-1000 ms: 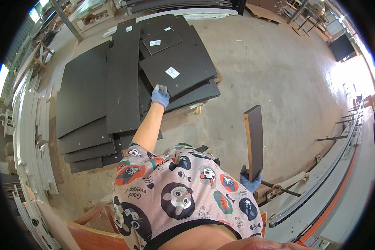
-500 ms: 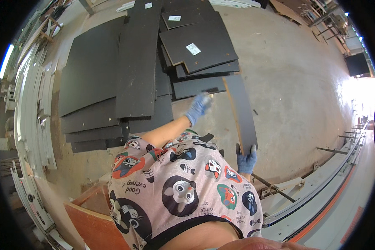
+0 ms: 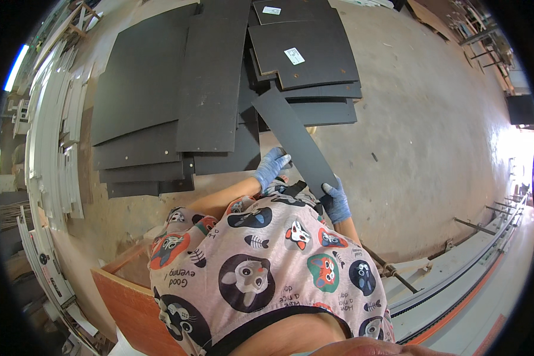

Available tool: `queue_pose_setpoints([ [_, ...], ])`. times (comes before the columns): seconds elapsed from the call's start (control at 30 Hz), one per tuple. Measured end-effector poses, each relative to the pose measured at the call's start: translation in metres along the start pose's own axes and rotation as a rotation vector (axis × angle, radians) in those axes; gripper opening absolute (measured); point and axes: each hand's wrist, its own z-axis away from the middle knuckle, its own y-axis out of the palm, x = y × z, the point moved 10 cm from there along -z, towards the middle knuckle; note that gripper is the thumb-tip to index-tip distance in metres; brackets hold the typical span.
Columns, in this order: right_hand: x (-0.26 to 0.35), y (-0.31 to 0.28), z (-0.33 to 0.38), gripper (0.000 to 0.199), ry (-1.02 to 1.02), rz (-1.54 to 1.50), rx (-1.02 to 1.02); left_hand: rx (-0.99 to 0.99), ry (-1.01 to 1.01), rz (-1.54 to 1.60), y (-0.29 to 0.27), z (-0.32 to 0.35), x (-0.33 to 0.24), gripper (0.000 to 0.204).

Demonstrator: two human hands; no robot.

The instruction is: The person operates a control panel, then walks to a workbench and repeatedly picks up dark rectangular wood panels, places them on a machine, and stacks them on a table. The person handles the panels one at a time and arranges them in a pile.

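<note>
My left hand (image 3: 271, 168), gloved in blue, reaches forward toward twelve o'clock, fingers curled in a grip, forearm bare. My right hand (image 3: 336, 202), also gloved, sits at two o'clock, fingers closed, close to my body.

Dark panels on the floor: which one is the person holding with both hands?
The narrow dark strip, gripped at its near end by the left hand and right hand; the wider panels lie flat in piles, untouched.
</note>
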Motion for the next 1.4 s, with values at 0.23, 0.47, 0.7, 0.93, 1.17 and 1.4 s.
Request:
queue_pose_setpoints([
  [0.23, 0.027, 0.092, -0.049, 0.046, -0.349, 0.271, -0.084, -0.298, 0.05, 0.004, -0.054, -0.039, -0.052, 0.042],
  [0.47, 0.01, 0.201, -0.105, 0.054, -0.464, 0.919, 0.103, -0.591, 0.349, -0.711, -0.071, -0.013, -0.155, 0.064],
  [0.7, 0.003, 0.177, -0.113, 0.056, -0.181, 1.411, 0.325, -0.481, 0.62, -0.903, -0.035, 0.022, -0.16, 0.061],
  [0.93, 0.023, -0.008, -0.064, 0.044, -0.323, 1.053, -0.009, -0.104, 0.834, -1.35, 0.054, 0.01, -0.178, 0.052],
  [1.17, 0.045, -0.176, 0.085, 0.04, -0.259, 0.351, -0.698, 0.229, 0.879, -1.277, 0.13, -0.059, -0.127, 0.049],
  [1.4, -0.055, -0.228, 0.238, 0.032, -0.344, -0.238, -1.321, 1.045, 0.857, -1.073, 0.343, -0.018, -0.043, 0.043],
])
